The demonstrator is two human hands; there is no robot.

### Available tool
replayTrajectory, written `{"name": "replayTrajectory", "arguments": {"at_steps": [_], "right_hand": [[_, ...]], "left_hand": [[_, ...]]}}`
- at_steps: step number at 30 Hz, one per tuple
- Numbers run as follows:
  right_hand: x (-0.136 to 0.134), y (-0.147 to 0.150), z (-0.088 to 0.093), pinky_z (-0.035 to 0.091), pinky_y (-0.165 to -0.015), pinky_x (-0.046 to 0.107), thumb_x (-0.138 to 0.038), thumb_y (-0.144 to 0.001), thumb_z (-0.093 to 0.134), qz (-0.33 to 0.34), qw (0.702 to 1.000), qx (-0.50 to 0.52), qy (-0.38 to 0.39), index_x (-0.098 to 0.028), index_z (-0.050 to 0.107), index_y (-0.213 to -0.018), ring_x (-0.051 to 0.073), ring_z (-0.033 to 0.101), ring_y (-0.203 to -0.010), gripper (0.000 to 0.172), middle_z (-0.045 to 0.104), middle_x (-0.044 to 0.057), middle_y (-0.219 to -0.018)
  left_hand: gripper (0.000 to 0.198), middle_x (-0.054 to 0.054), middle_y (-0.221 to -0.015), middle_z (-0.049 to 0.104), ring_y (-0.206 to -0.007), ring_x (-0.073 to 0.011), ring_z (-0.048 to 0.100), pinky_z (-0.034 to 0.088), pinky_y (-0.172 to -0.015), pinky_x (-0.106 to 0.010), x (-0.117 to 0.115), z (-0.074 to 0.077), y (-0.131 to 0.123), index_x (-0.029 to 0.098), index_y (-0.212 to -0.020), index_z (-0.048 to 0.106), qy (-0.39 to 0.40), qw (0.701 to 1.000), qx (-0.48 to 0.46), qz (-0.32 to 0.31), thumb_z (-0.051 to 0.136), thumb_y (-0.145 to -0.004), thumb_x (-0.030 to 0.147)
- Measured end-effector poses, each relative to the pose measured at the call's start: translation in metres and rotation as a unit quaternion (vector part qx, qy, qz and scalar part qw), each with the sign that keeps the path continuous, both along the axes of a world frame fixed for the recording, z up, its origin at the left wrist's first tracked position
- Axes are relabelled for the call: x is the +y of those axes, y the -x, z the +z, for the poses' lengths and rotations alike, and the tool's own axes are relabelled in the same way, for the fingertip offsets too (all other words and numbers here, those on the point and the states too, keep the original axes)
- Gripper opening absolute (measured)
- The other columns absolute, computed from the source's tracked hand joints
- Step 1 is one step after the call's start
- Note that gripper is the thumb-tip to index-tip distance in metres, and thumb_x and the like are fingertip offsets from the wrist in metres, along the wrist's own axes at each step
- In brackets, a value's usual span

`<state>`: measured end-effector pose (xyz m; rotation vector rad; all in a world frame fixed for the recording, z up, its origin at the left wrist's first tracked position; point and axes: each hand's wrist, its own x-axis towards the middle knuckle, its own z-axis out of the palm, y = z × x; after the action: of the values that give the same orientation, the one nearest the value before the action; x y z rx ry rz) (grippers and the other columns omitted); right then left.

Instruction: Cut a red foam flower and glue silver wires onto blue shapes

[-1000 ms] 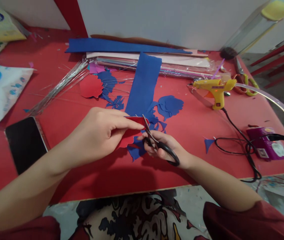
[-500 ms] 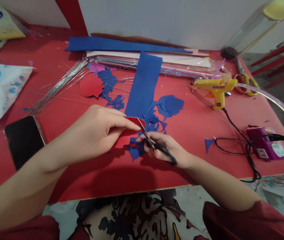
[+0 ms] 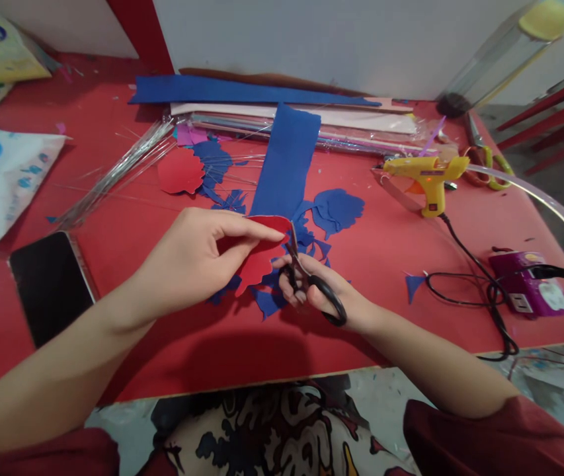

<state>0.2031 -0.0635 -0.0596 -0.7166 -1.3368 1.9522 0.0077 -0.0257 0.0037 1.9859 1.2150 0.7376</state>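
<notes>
My left hand [image 3: 207, 258] pinches a red sheet piece with a scalloped edge [image 3: 262, 261], holding it just above the table. A pair of black-handled scissors [image 3: 328, 301] is in my right hand [image 3: 306, 287], its fingers through the handles. The blades point away from me and meet the right edge of the red piece. Beneath both hands lie blue scraps [image 3: 269, 301] and a long blue strip [image 3: 286, 158]. A stack of blue scalloped pieces [image 3: 338, 211] rests right of the strip. Another red scalloped piece [image 3: 180, 170] lies to the left, beside thin wires.
A yellow glue gun [image 3: 428, 178] with a glue stick and cord sits at right, near a purple power box [image 3: 532, 284]. Behind it lie other scissors [image 3: 487, 165]. At left are a phone [image 3: 53, 284], a wire bundle [image 3: 123, 165] and a white packet [image 3: 8, 178].
The red piece has been turned and lifted, showing more of its face. The scissors have swung more upright, with their tips now at its right edge.
</notes>
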Motion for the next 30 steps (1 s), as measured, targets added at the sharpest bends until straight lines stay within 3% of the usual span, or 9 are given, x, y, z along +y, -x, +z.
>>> {"name": "replayTrajectory", "arguments": {"at_steps": [6, 11, 15, 22, 28, 30], "right_hand": [[0.005, 0.001, -0.005, 0.041, -0.051, 0.021, -0.037, -0.073, 0.068, -0.177, 0.984, 0.002, 0.004, -0.023, 0.044, -0.1, 0.007, 0.05, -0.056, 0.039, 0.053, -0.005, -0.072], [0.006, 0.003, -0.002, 0.041, -0.049, 0.018, -0.019, -0.067, 0.068, -0.251, 0.967, -0.04, -0.008, -0.023, 0.046, -0.091, 0.004, 0.049, -0.051, 0.034, 0.05, -0.009, -0.066], [0.005, 0.003, 0.0, 0.039, -0.047, 0.017, -0.016, -0.065, 0.066, -0.283, 0.956, -0.069, -0.03, -0.023, 0.047, -0.088, 0.003, 0.047, -0.049, 0.031, 0.047, -0.01, -0.062], [0.007, 0.0, 0.005, 0.04, -0.049, 0.018, -0.016, -0.063, 0.065, -0.283, 0.952, -0.103, -0.048, -0.022, 0.047, -0.089, 0.005, 0.047, -0.052, 0.033, 0.05, -0.008, -0.064], [0.006, 0.001, 0.004, 0.037, -0.048, 0.019, -0.018, -0.064, 0.065, -0.272, 0.951, -0.132, -0.064, -0.022, 0.046, -0.091, 0.005, 0.044, -0.053, 0.033, 0.049, -0.006, -0.068], [0.005, 0.001, 0.003, 0.037, -0.049, 0.02, -0.018, -0.065, 0.064, -0.27, 0.949, -0.14, -0.077, -0.022, 0.046, -0.091, 0.005, 0.045, -0.055, 0.032, 0.049, -0.006, -0.07]], "left_hand": [[0.024, 0.001, -0.089, 0.073, -0.08, -0.0145, 0.068, 0.054, -0.079, -0.024, -0.01, -0.018, -0.019, 0.022, -0.089, 0.072, 0.027, 0.998, -0.038, 0.036, 0.052, -0.078, 0.015], [0.025, -0.002, -0.093, 0.073, -0.083, -0.0139, 0.068, 0.054, -0.08, -0.023, -0.019, -0.033, -0.032, 0.019, -0.092, 0.071, 0.036, 0.995, -0.084, 0.048, 0.051, -0.079, 0.013], [0.024, -0.002, -0.094, 0.072, -0.084, -0.0137, 0.068, 0.054, -0.079, -0.023, -0.022, -0.039, -0.037, 0.018, -0.092, 0.071, 0.047, 0.991, -0.12, 0.046, 0.051, -0.08, 0.013], [0.021, -0.003, -0.092, 0.072, -0.083, -0.0153, 0.067, 0.054, -0.079, -0.025, -0.02, -0.032, -0.034, 0.018, -0.09, 0.07, 0.061, 0.994, -0.078, 0.049, 0.053, -0.078, 0.016], [0.017, -0.002, -0.085, 0.072, -0.067, -0.0121, 0.065, 0.052, -0.061, -0.021, -0.018, -0.033, -0.027, 0.019, -0.087, 0.068, 0.038, 0.996, -0.062, 0.053, 0.052, -0.08, 0.018], [0.018, -0.002, -0.084, 0.072, -0.067, -0.0116, 0.065, 0.052, -0.061, -0.021, -0.017, -0.032, -0.025, 0.019, -0.084, 0.067, 0.02, 0.998, -0.046, 0.042, 0.05, -0.08, 0.015]]}}
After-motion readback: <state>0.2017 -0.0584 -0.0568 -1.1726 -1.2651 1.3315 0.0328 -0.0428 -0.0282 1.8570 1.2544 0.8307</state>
